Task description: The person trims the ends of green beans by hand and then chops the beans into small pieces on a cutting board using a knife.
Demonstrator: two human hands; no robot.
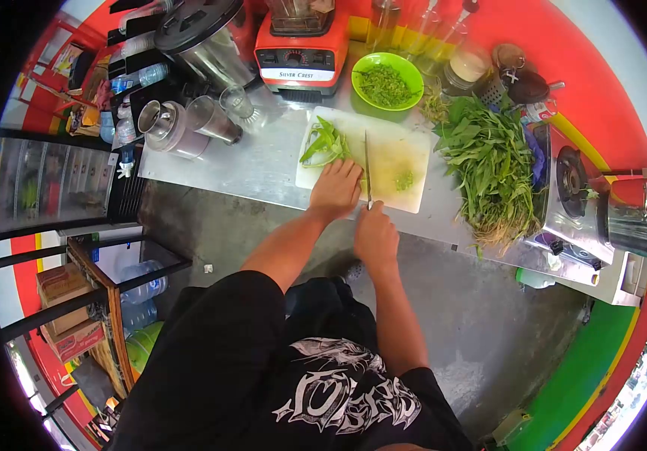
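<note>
My right hand (377, 234) is closed around the handle of a kitchen knife (368, 161), whose blade points away from me over the white cutting board (423, 169). Just left of the blade, my left hand (336, 188) presses its fingers onto the near end of a bunch of green leaves (326, 143). Finely cut green bits (405, 180) lie on the board to the right of the knife. Behind the board stands a lime-green bowl (423, 90) with chopped greens (385, 84) in it. Exactly what sits under my left fingertips is hidden.
A large heap of leafy greens with roots (489, 161) lies right of the board. Beyond it is a gas stove (573, 180) with a pot (634, 218). A red blender (298, 56), glasses (213, 120) and a steel container (160, 120) stand at the back and left.
</note>
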